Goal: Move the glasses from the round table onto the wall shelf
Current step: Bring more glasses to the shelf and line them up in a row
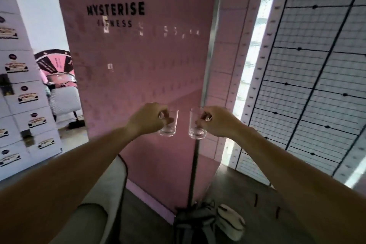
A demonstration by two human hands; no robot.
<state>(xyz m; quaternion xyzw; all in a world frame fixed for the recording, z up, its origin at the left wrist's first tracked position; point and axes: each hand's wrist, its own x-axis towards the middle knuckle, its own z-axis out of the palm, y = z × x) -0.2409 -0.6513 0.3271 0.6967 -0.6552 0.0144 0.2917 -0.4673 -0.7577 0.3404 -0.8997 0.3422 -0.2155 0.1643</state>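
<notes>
Both hands [147, 118] — glasses [168, 125] gripped

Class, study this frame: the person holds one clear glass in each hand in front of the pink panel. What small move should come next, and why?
Probably carry both glasses onward, kept upright. The left hand grips the left glass and the right hand the right glass, both in mid-air before the pink panel, with no surface visible beneath them.

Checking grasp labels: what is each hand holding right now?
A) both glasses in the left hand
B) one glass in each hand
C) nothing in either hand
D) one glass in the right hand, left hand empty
B: the left hand grips one clear glass and the right hand grips another glass, both upright before the pink panel.
</notes>
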